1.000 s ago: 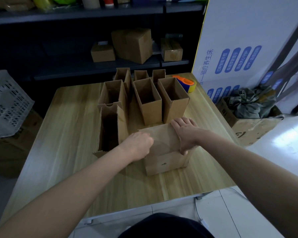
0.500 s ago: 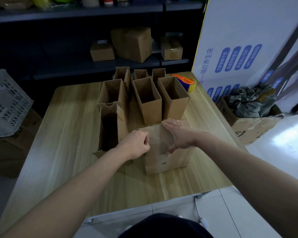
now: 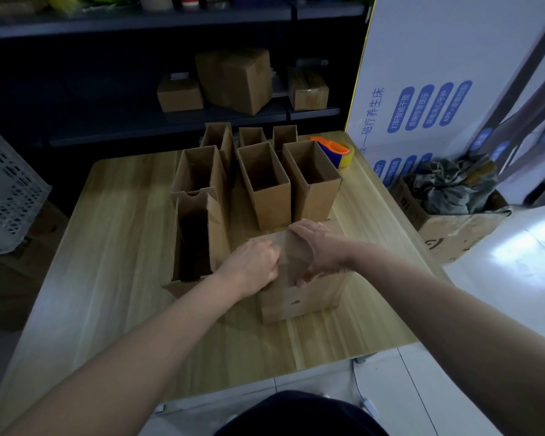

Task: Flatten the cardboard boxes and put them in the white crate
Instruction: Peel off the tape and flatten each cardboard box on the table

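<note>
The crate (image 3: 7,190) is cut off by the left edge. The left hand (image 3: 249,265) hides its own fingertips, so its hold on the box (image 3: 299,297) is unclear. Front boxes (image 3: 265,190) hide most of three rear boxes (image 3: 252,136).

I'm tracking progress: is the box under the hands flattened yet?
Not flattened: the box stands upright, top flaps closed, left hand and right hand at its top.

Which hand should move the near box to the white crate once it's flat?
Left, probably. The left hand holds the box on its left side, and the white crate sits left of the table.
</note>
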Demonstrator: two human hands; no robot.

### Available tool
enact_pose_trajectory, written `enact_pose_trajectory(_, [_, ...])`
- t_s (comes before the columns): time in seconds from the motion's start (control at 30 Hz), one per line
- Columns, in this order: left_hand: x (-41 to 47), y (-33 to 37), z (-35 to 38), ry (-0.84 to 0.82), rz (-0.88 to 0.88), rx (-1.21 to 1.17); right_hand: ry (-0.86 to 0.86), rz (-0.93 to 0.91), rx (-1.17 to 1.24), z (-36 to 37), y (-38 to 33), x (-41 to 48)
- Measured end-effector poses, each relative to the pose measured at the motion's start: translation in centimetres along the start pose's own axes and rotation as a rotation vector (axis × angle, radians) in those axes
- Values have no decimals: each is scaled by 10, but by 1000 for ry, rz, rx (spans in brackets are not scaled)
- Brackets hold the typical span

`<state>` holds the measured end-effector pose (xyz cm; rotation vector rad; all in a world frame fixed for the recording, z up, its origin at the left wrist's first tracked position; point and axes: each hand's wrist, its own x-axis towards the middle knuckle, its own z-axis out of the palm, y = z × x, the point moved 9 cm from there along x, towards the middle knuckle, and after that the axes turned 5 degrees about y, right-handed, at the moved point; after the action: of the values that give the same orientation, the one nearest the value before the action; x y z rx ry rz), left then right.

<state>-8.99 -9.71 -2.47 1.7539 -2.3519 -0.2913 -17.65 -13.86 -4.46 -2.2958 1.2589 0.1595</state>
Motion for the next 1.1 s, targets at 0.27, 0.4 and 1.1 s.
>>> enact_pose_trajectory(0.27, [-13, -45, 4, 16, -410, -542, -16, 12, -5, 7, 7, 10])
enact_pose_trajectory(0.4, [-1, -31, 6, -3, -349, -303, -14, 11, -127, 15, 1, 12])
enact_pose_trajectory(1.1, [2, -63, -10, 198, -680, -1099, 47, 149, -119, -28, 43, 10])
